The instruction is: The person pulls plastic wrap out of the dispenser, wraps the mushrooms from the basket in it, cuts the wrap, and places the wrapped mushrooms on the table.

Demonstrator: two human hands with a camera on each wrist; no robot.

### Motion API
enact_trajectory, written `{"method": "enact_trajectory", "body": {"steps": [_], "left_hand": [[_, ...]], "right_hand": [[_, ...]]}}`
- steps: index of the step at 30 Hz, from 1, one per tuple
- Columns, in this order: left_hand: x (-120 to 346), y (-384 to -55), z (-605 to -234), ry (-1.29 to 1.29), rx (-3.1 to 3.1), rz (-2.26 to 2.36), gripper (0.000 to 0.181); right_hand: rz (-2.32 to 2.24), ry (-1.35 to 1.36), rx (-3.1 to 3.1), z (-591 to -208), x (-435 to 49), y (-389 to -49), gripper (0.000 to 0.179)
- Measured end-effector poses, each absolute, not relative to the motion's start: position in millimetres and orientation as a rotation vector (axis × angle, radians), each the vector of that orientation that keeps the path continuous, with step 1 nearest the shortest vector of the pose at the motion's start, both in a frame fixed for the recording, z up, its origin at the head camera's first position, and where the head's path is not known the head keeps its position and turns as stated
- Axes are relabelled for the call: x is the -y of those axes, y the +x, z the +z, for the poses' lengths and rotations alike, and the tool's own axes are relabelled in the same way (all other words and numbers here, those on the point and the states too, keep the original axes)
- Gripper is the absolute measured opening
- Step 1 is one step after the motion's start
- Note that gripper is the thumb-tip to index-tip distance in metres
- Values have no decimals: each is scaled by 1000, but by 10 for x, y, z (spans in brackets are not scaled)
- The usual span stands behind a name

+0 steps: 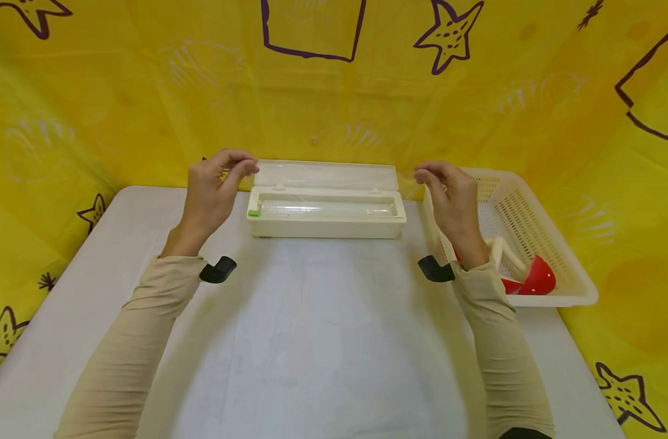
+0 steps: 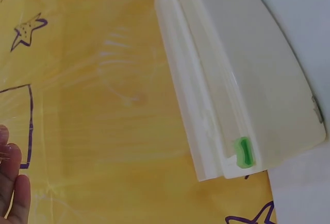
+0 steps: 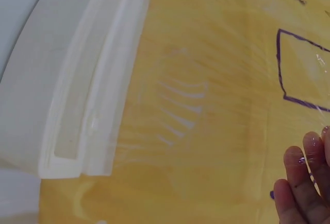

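Note:
A cream cling film dispenser point(image 1: 328, 229) stands at the table's far side, its lid point(image 1: 325, 176) tipped back. Inside lies a clear roll of film point(image 1: 328, 208), with a green tab point(image 1: 254, 213) at the left end. My left hand point(image 1: 209, 195) and right hand point(image 1: 453, 198) are raised at either side of the box, thumbs against fingertips. They pinch a sheet of clear cling film point(image 3: 227, 38) by its two sides. Faint creases of it show over the yellow backdrop in the right wrist view, and it lies glossy across the right fingertips point(image 3: 296, 157).
A cream perforated basket point(image 1: 523, 210) sits at the right, partly behind my right forearm. In it are a red piece with white dots point(image 1: 538, 277) and a pale bar-like part point(image 1: 498, 251). A yellow patterned sheet point(image 1: 334, 97) hangs behind the white table point(image 1: 323, 341).

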State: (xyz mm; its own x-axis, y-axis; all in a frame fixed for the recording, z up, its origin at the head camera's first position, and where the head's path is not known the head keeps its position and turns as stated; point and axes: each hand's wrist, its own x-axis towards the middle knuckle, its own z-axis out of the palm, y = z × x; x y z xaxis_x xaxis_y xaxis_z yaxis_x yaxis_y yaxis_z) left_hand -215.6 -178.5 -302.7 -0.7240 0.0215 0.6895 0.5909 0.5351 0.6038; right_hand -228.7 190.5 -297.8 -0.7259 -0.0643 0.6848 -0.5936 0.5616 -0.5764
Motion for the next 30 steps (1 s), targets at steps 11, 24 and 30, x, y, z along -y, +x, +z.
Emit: {"method": "enact_trajectory", "body": {"steps": [11, 24, 30], "left_hand": [[1773, -2088, -2942, -516, 2107, -1154, 16], [1765, -2023, -2842, -538, 2054, -1140, 16], [1765, -1990, -2820, -554, 2041, -1142, 16]], "right_hand": [[1145, 522, 2137, -2914, -1903, -2247, 20], [1162, 546, 2092, -2824, -1898, -2179, 19], [1166, 551, 2089, -2787, -1900, -2135, 17]]}}
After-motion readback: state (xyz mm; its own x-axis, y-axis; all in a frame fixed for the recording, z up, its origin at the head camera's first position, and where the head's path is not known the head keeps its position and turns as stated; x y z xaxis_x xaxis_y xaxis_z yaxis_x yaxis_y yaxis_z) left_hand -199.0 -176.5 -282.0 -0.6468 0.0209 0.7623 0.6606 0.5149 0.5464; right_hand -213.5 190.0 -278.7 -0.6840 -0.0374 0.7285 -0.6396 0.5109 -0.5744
